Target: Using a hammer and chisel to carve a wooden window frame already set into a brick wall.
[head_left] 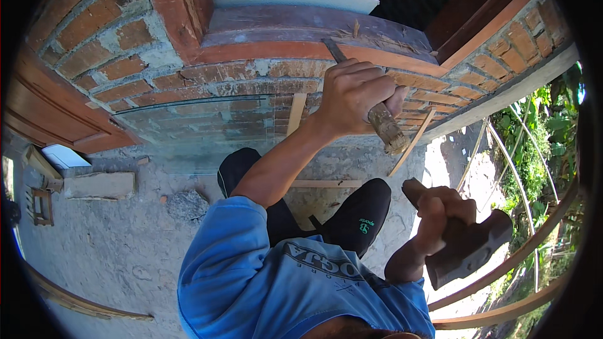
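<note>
My left hand (358, 91) is wrapped round a chisel (387, 129) with a worn wooden handle. Its narrow metal blade points up and away, with the tip at the front edge of the reddish-brown wooden window sill (264, 28). Wood chips (392, 43) lie on the sill beside the blade. Lower and to the right, apart from the chisel, my right hand (440, 213) grips a mallet (471, 251) with a bulky dark head; the end of its handle sticks out past my fingers. The fingers hide part of both tools.
Below the sill runs a brick wall (235, 72) with a glass sheet (201, 125) leaning on it. Wooden strips (296, 113) stand near my legs. On the left are a wooden door (56, 103) and a board (100, 185) on the floor. Curved rails (521, 254) and plants lie right.
</note>
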